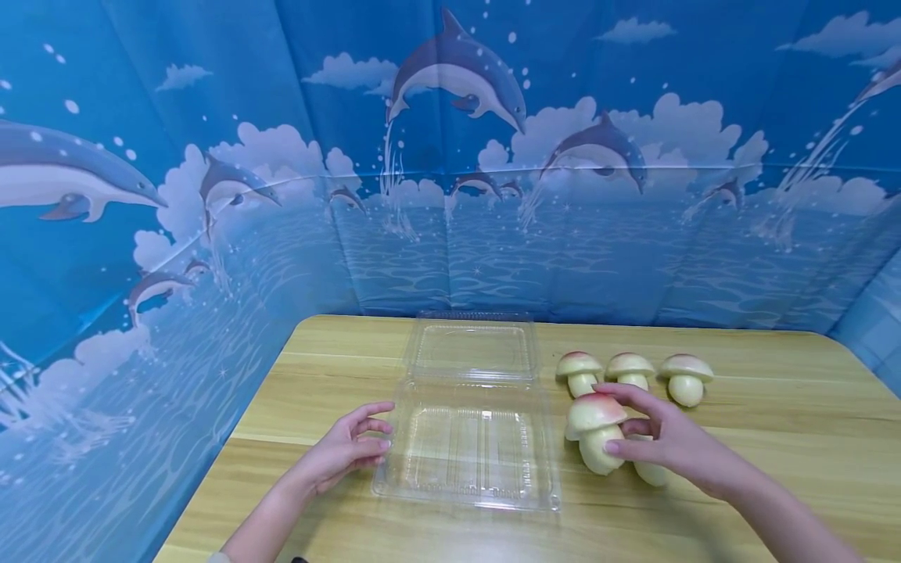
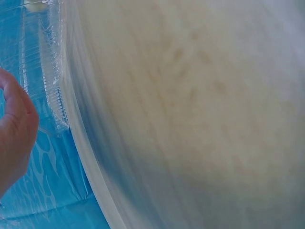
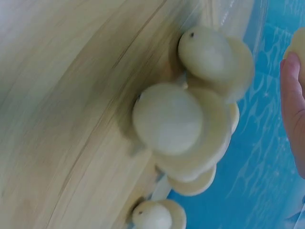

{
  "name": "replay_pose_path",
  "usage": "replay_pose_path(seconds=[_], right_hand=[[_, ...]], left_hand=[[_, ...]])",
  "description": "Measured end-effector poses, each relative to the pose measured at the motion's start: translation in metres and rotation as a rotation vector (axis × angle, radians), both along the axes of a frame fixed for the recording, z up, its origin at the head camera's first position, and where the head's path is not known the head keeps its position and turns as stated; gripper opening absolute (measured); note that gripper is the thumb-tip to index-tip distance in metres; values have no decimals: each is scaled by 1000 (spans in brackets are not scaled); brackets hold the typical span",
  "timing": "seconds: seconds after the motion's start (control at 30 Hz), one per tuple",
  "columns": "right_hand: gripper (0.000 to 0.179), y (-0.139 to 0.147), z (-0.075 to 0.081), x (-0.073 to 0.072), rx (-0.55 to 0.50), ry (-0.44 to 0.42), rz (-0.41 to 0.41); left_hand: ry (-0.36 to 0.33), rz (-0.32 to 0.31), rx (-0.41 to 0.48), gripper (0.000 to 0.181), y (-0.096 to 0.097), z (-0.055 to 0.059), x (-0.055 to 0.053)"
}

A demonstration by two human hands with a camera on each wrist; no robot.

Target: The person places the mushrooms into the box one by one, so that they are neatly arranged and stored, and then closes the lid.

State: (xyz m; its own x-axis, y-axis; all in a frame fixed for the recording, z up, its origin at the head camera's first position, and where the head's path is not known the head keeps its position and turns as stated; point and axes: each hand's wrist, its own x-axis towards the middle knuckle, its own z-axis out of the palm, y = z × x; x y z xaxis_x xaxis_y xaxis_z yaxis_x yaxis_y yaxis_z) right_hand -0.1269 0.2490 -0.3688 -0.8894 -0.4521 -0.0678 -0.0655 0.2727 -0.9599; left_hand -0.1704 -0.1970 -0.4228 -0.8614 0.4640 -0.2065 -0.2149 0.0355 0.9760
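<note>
My right hand [image 1: 665, 438] pinches a toy mushroom [image 1: 597, 430] with a red-tinged cap and pale stem, fingers on the cap and thumb at the stem. In the right wrist view this mushroom [image 3: 298, 45] is mostly cut off at the right edge. Another mushroom [image 1: 651, 472] shows partly beneath the hand. Fingertips of my left hand [image 1: 342, 446], loosely bent, lie right at the left edge of a clear plastic clamshell box [image 1: 464, 500]. Its lid [image 1: 472, 352] is folded back flat, and nothing lies inside. In the left wrist view, my left hand [image 2: 16, 124] is beside the box's ridged wall.
Behind the right hand, three mushrooms stand in a row: a left one [image 1: 579, 371], a middle one [image 1: 629, 367] and a right one [image 1: 686, 379]. The wooden table [image 1: 788, 422] ends at a blue dolphin-print curtain [image 1: 563, 258] at the back.
</note>
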Motion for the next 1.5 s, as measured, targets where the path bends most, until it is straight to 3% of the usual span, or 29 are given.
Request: replay_pose_path(seconds=[0.63,0.8,1.17,1.5], right_hand=[[68,-63,-4,-21,-63,-31,49],[68,-80,-9,-27,-95,-4,84],[68,-110,-20,-36,-164,-75,85],[69,-137,-33,-44,-182,-90,75]], left_hand=[[1,-13,-12,66,2,1,-4],[-2,-9,-4,67,0,1,-4],[-8,-3,-7,67,-1,-1,-4],[-10,-8,-9,68,-1,-1,-4]])
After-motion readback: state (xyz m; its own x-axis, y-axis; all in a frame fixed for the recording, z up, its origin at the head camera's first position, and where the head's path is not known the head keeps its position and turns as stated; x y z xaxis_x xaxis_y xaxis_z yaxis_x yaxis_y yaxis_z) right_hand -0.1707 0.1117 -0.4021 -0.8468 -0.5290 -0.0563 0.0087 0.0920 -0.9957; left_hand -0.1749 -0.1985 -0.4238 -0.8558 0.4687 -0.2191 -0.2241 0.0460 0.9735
